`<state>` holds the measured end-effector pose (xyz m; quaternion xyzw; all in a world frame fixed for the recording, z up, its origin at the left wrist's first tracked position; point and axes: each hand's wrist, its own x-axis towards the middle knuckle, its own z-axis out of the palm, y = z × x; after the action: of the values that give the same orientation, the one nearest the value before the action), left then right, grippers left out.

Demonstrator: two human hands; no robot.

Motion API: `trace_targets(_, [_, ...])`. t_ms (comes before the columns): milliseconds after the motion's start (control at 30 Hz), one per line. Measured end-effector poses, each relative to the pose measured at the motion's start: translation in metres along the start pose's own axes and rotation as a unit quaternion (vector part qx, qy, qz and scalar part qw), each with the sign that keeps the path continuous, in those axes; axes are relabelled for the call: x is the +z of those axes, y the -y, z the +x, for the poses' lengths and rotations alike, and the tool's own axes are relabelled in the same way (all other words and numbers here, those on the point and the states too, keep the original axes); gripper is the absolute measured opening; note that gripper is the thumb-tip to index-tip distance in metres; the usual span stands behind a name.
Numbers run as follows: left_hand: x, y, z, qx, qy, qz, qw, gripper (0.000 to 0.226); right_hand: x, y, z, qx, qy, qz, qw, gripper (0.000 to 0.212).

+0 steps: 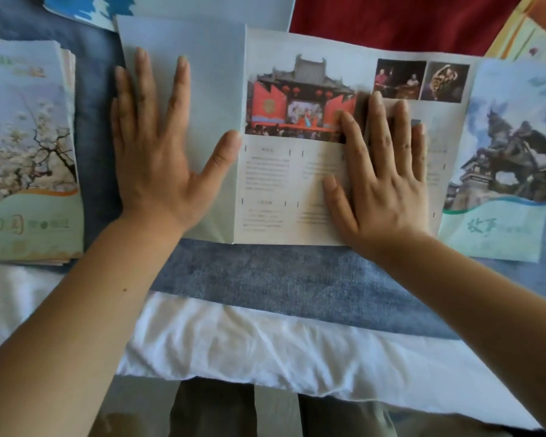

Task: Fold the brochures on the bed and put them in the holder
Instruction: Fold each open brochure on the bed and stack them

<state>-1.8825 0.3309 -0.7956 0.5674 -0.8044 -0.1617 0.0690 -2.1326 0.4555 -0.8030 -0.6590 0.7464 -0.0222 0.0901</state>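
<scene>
A wide brochure (pixel 271 190) lies partly unfolded on the blue cloth of the bed. Its plain pale-blue left panel is folded over, and my left hand (pixel 158 152) presses flat on that panel with fingers spread. My right hand (pixel 382 178) lies flat on the printed inside, beside the photo of a red stage, fingers apart over a crease. A stack of folded brochures (pixel 29 159) with a blossom cover sits at the left. At the right lies another folded brochure (pixel 505 171) with a statue cover. No holder is visible.
The blue cloth (pixel 297 279) covers a white sheet (pixel 249 345) at the bed's near edge. A red fabric (pixel 391 20) lies at the back right, with more printed sheets at the top left (pixel 85 7) and top right (pixel 530 36). My legs show below.
</scene>
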Motion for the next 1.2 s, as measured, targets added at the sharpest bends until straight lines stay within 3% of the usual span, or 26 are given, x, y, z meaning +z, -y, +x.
trace_targets(267, [-0.003, -0.014, -0.002, -0.013, 0.03, 0.005, 0.999, 0.102, -0.004, 0.017, 0.006, 0.016, 0.002, 0.015, 1.0, 0.07])
trace_targets(533, [-0.005, -0.041, -0.003, 0.002, 0.05, -0.056, 0.997, 0.105, 0.006, 0.046, 0.018, -0.003, 0.002, 0.022, 1.0, 0.065])
trace_targets(667, [0.001, -0.066, -0.003, 0.0, 0.065, -0.045, 0.997, 0.102, -0.007, 0.026, 0.012, -0.026, -0.01, 0.096, 0.995, 0.064])
trace_targets(900, [0.015, -0.096, -0.004, -0.002, 0.062, -0.032, 0.998, 0.097, -0.031, -0.059, -0.028, 0.048, -0.025, -0.034, 0.998, 0.068])
trace_targets(1033, [0.023, -0.117, -0.005, 0.02, 0.066, -0.04, 0.997, 0.099, -0.024, -0.1, -0.043, 0.086, 0.002, -0.018, 0.996, 0.069])
trace_targets(1200, [0.03, -0.143, -0.005, 0.052, 0.079, -0.059, 0.994, 0.101, -0.008, -0.104, -0.042, 0.087, -0.046, -0.02, 0.995, 0.069])
